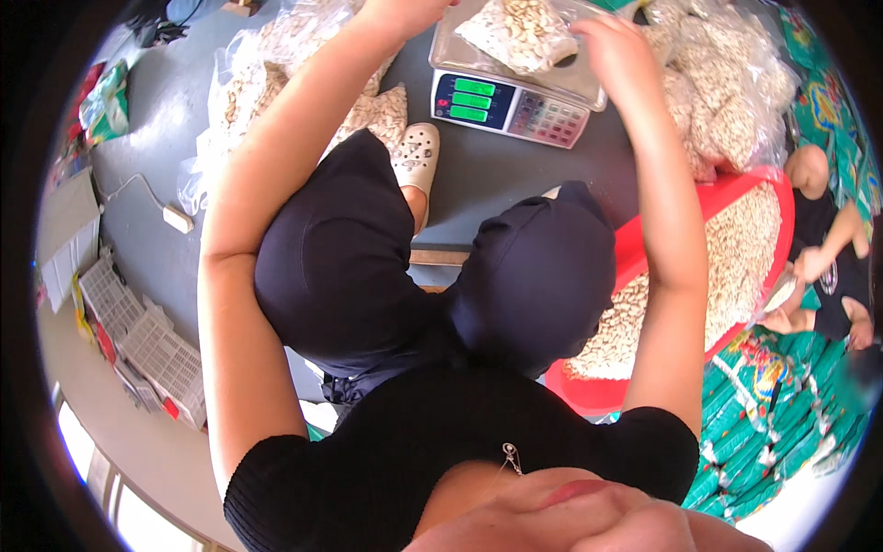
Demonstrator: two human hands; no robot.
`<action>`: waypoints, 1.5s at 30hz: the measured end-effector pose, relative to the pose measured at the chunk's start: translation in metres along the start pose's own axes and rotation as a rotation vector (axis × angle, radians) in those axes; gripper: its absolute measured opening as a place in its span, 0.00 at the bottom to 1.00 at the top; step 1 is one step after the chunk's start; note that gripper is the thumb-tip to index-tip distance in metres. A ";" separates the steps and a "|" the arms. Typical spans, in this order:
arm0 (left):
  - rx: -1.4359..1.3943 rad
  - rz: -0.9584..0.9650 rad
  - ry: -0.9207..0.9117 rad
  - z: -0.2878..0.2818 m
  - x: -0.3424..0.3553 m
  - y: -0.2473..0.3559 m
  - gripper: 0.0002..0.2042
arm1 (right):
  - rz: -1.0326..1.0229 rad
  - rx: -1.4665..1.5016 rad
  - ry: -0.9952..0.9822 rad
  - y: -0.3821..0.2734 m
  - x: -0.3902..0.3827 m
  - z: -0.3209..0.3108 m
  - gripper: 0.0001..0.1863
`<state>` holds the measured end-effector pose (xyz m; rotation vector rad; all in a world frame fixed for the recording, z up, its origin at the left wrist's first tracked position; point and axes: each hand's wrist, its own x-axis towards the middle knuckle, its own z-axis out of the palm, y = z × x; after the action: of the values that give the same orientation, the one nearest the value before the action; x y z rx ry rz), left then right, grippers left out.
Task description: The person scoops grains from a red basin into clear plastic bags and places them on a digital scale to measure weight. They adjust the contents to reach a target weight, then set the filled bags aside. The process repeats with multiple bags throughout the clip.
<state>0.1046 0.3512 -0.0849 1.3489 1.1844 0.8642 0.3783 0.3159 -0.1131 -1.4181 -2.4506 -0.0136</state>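
A clear plastic bag (522, 35) of pale nuts or seeds lies on the metal pan of a digital scale (552, 120) with green lit displays and a keypad. My right hand (618, 46) is at the bag's right edge, its bent fingers seeming to pinch the plastic. To the left of the bag, my left hand (414, 11) is at the top edge of the picture. Its fingers are mostly cut off, so what they hold is hidden. Both my forearms reach forward past my knees.
Filled plastic bags lie left (244, 97) and right (727, 101) of the scale. A red basin (786, 198) of loose nuts stands by my right knee. A co-worker (828, 239) sits at the right among green sacks (782, 423). At left are a power strip (177, 219) and white crates (166, 354).
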 end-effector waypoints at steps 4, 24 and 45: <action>-0.024 -0.027 -0.036 0.004 -0.001 -0.012 0.08 | 0.347 -0.101 -0.520 -0.008 0.060 0.121 0.20; -0.028 0.043 0.028 -0.005 -0.007 -0.008 0.07 | 0.571 0.363 -0.159 0.023 0.065 0.041 0.19; 0.000 -0.006 0.032 0.003 -0.001 -0.011 0.07 | 0.961 2.242 0.427 0.013 0.061 0.002 0.14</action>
<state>0.1058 0.3483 -0.0961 1.3350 1.2130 0.8845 0.3603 0.3744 -0.1004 -0.7885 -0.1766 1.6269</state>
